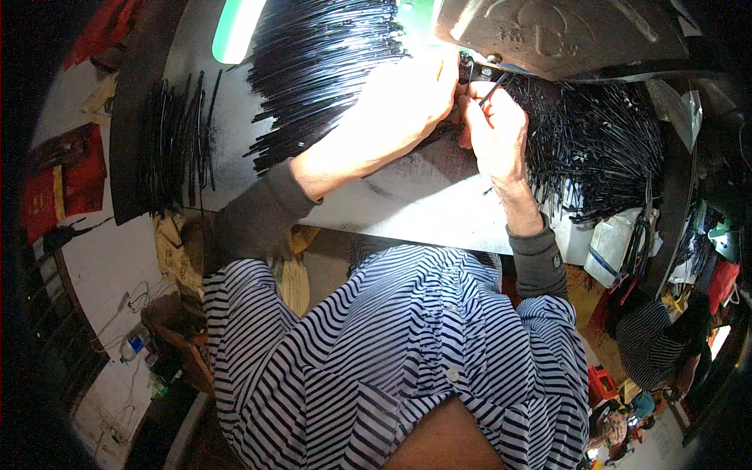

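Note:
At the machine's working spot, both my hands are close together. My left hand [407, 102] is closed, its fingers together and washed out by the lamp glare; what they hold is hidden. Just to its right, my right hand [501, 129] pinches a thin black cable [493, 88] between thumb and fingers, under the edge of the machine's metal housing [564, 35]. A large heap of black cables [321, 70] lies in roughly parallel rows beside my left hand. A tangled pile of black cables [603, 141] lies right of my right hand.
A bright lamp [239, 31] glows at the top. More black cables [168, 149] lie on the left of the metal table [415, 207]. A pale container [615, 243] stands below the right pile. Another person in stripes [646, 341] is at the far right.

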### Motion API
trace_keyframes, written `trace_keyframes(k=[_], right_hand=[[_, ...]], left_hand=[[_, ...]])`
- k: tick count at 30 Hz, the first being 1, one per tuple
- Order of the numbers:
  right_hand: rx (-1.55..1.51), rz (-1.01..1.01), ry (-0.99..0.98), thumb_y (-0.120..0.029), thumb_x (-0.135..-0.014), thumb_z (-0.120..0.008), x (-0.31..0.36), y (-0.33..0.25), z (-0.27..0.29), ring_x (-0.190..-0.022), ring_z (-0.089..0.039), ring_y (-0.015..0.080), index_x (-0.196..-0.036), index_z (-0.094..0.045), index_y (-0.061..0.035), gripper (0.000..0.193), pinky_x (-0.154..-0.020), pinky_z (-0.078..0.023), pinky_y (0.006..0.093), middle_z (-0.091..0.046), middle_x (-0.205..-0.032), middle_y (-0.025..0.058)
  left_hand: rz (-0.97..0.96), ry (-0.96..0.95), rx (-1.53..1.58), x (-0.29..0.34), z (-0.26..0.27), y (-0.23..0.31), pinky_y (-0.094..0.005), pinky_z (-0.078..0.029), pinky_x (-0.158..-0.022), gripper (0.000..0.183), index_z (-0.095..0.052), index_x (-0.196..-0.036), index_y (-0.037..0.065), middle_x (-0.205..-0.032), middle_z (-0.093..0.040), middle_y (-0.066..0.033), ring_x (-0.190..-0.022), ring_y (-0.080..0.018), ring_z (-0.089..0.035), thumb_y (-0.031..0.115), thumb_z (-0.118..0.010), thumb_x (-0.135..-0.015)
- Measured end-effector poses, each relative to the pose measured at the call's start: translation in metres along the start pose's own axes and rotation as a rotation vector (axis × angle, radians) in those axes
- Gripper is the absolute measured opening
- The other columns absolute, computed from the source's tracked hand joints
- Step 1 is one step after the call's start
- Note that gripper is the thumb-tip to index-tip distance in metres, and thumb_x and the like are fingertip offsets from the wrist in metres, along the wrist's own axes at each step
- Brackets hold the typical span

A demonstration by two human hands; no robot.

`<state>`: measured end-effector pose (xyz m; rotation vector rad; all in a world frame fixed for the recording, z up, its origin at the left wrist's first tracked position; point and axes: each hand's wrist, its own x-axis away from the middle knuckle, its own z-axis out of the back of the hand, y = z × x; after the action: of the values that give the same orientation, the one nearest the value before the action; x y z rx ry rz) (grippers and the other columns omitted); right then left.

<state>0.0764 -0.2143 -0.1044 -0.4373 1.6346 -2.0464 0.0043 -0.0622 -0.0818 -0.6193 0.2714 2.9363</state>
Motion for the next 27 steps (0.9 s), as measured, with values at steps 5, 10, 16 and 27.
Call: trace_keyframes(k=[5,10,16,27], right_hand=[[-0.153,-0.146,-0.009,-0.002,-0.087,-0.055,0.004,-0.007,-0.001,-0.048,-0.051,0.0039,-0.089,-0.059,-0.0003,0.005,-0.043,-0.041,0.0193,-0.058,-0.062,-0.0002],[-0.633,-0.115,-0.057,-0.016,-0.096,-0.045,0.014,-0.023,-0.01,-0.072,-0.067,0.0234,-0.103,-0.051,0.005,0.023,-0.064,-0.057,0.033,-0.062,-0.08,0.0136],[-0.604,-0.102,-0.118,-0.018,-0.096,-0.046,0.015,-0.016,-0.012,-0.073,-0.067,0.025,-0.106,-0.049,0.0058,0.026,-0.067,-0.057,0.0339,-0.064,-0.088,0.0214],[-0.878,-0.366,-0.175,-0.017,-0.096,-0.044,-0.007,-0.009,-0.024,-0.08,-0.065,0.0325,-0.104,-0.045,0.0049,0.024,-0.073,-0.056,0.0442,-0.06,-0.089,0.0238]], left_hand=[[-0.053,-0.036,0.026,-0.004,0.004,-0.003,-0.0334,-0.048,-0.056,0.027,-0.049,-0.109,-0.006,-0.086,-0.055,-0.017,-0.064,-0.0259,-0.059,0.006,-0.047,-0.084],[0.411,-0.063,0.727,0.026,0.011,0.002,-0.0264,-0.04,-0.044,0.02,-0.052,-0.099,-0.001,-0.062,-0.054,-0.0101,-0.048,-0.0157,-0.049,0.016,-0.048,-0.091],[0.922,-0.47,1.642,0.035,0.038,-0.022,-0.0209,-0.019,-0.035,0.025,-0.056,-0.088,0.005,-0.057,-0.052,-0.003,-0.038,-0.0049,-0.029,0.029,-0.051,-0.091],[0.874,-0.451,1.416,0.052,0.048,-0.03,-0.0208,-0.031,-0.039,0.029,-0.06,-0.088,-0.001,-0.054,-0.052,-0.0025,-0.041,-0.0065,-0.04,0.026,-0.048,-0.092]])
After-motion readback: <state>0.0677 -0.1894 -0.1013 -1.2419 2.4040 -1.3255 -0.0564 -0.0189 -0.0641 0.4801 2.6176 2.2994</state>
